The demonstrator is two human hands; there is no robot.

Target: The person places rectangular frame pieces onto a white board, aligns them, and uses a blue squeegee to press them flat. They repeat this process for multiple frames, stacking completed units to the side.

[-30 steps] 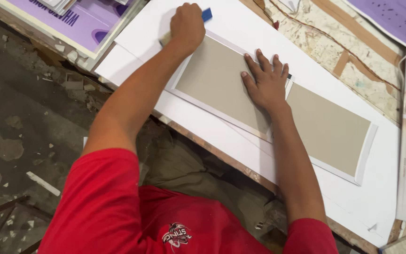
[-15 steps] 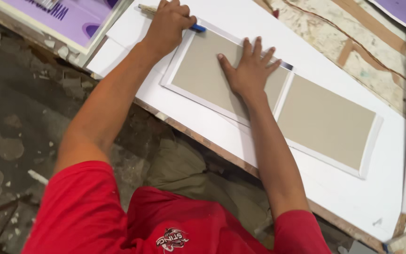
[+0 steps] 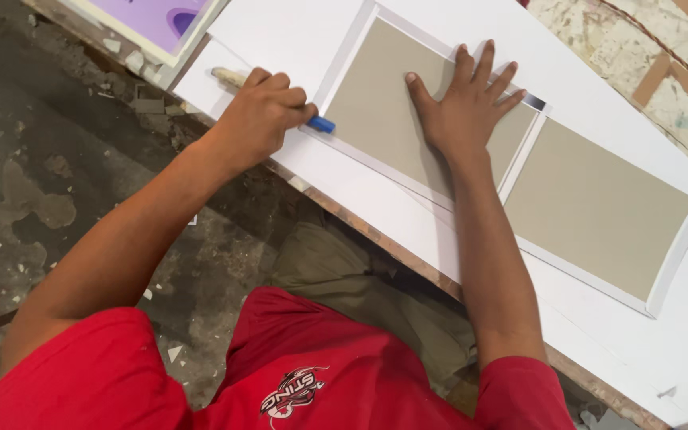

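My left hand (image 3: pixel 260 119) is shut on a small tool with a pale handle (image 3: pixel 227 76) and a blue tip (image 3: pixel 322 124). The tip touches the white border at the near left corner of a grey cardboard panel (image 3: pixel 376 103). My right hand (image 3: pixel 467 99) lies flat on that panel with its fingers spread. A second grey panel (image 3: pixel 599 207) sits to the right, apart from both hands. Both panels rest on a folded white paper wrap, which lies on a large white sheet (image 3: pixel 631 350).
A purple printed sheet (image 3: pixel 161 16) lies at the top left. The wooden table edge (image 3: pixel 376 239) runs diagonally below the white sheet. A dark floor (image 3: pixel 41 159) littered with paper scraps is on the left. A bare chipboard surface (image 3: pixel 662 72) shows at the top right.
My left hand has slid the blue-tipped tool from the panel's far left corner along its left edge to the near corner. My right hand stays pressed on the panel.
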